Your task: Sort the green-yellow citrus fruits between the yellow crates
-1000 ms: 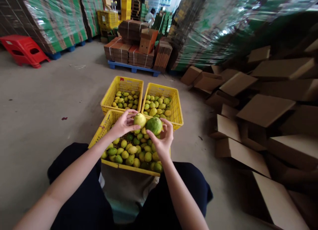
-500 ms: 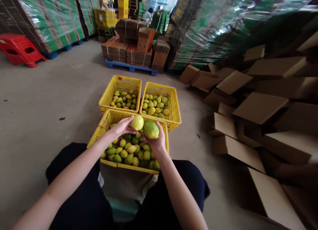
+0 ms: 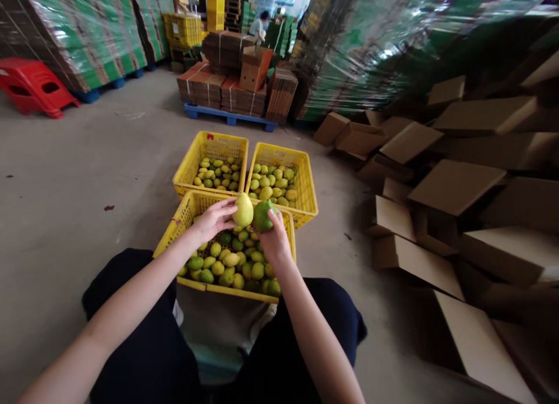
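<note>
My left hand (image 3: 218, 219) holds a pale yellow lemon (image 3: 243, 210) by its left side. Just right of it, my right hand (image 3: 274, 235) grips a green lemon (image 3: 262, 216), thumb over its near side. Both fruits are held side by side above the near yellow crate (image 3: 227, 290), which contains many yellow and green lemons (image 3: 231, 259). Beyond it stand two more yellow crates, one at the left (image 3: 186, 168) and one at the right (image 3: 311, 183), each with lemons in the bottom.
Opened cardboard boxes (image 3: 458, 185) are heaped at the right. Ahead, a blue pallet (image 3: 231, 117) bears flattened cartons. A red stool (image 3: 37, 87) stands at the far left near wrapped stacks (image 3: 87, 37). A person (image 3: 258, 28) is in the background.
Both fruits have been turned in my hands: the yellow one now looks upright, and the green one has shifted slightly up and left.
</note>
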Tool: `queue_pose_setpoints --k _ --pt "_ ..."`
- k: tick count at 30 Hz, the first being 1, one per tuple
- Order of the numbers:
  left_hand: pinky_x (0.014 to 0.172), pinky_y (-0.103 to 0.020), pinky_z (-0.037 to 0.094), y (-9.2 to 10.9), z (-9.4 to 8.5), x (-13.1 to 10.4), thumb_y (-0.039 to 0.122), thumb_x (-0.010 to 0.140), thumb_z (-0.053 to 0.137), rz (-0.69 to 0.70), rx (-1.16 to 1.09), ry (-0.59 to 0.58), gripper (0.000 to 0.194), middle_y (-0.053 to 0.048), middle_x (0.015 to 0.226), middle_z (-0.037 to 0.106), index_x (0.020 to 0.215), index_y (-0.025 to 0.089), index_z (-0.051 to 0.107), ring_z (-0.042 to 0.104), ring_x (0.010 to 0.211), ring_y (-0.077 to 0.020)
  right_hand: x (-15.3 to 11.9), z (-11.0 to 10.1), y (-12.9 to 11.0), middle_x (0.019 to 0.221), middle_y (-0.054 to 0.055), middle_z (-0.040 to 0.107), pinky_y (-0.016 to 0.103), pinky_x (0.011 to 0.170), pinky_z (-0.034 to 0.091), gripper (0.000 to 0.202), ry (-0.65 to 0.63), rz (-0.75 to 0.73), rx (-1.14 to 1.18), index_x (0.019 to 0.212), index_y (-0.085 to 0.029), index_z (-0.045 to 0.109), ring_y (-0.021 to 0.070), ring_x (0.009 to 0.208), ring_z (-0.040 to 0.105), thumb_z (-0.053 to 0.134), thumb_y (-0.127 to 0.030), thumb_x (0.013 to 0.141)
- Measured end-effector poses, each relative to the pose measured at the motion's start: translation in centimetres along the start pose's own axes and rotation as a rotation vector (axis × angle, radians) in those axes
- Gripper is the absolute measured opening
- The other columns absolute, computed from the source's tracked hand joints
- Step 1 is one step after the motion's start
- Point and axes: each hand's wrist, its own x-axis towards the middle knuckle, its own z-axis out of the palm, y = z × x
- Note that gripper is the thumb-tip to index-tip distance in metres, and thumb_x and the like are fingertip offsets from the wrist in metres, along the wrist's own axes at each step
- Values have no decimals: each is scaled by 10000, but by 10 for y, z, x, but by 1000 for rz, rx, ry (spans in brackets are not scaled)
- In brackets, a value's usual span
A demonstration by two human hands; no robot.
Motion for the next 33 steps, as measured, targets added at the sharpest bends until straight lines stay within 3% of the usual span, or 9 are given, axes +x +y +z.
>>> queue_pose_setpoints --k 4,7,9,12,16,19,26,29,33 --pt "675 -320 620 -5 3 2 121 837 577 -149 -141 68 140 -95 815 724 939 105 671 708 717 -191 -2 1 -1 784 -30 678 258 498 487 315 -17 97 -8 895 -242 621 166 684 633 793 -373 665" --pt "650 -337 622 -6 8 0 222 898 525 -213 -220 24 181 -104 794 714 956 108 653 708 708 -206 -3 4 -2 687 -7 669 273 468 464 280 38 207 67 804 -220 643 175 605 609 736 -460 696" --pt "606 -296 611 -5 12 -1 272 930 503 -222 -258 13 210 -92 770 703 947 113 639 697 668 -183 -4 5 -3 664 -23 665 262 463 459 237 101 189 125 784 -228 638 158 567 584 742 -414 680" --pt "456 -199 538 -3 15 -1 310 928 545 -206 -280 91 200 -53 687 667 871 131 612 657 553 -138 -4 6 -4 670 -32 665 264 497 487 198 131 148 184 782 -232 634 151 571 583 744 -356 673" --pt "335 -174 461 -1 18 -1 381 914 564 -179 -293 169 262 -25 599 630 839 134 609 633 476 -139 0 1 -4 805 -2 709 327 673 565 220 28 132 224 856 -226 658 177 719 658 690 -419 757" --pt "384 -232 531 0 21 -2 386 950 472 -188 -274 125 345 -41 562 636 827 112 641 616 430 -144 2 -1 -3 835 12 728 379 727 578 263 -54 165 184 909 -233 668 203 758 684 647 -466 790" --pt "476 -252 556 -2 22 0 299 964 403 -110 -245 -12 363 -75 626 687 986 84 694 658 496 -162 -2 2 -1 743 17 718 295 514 527 370 -40 223 144 851 -223 681 174 596 645 619 -585 803" --pt "522 -267 571 -5 16 2 243 930 410 -63 -274 -10 315 -68 669 689 880 104 688 670 541 -162 -4 4 -4 742 11 703 274 473 505 477 -66 200 133 868 -226 679 167 589 641 600 -690 790" --pt "462 -266 539 -5 12 0 262 928 406 -65 -267 -30 340 -57 673 670 766 110 663 645 508 -159 -5 4 -9 773 18 710 290 519 530 489 -118 227 192 899 -246 682 182 640 658 573 -712 797"
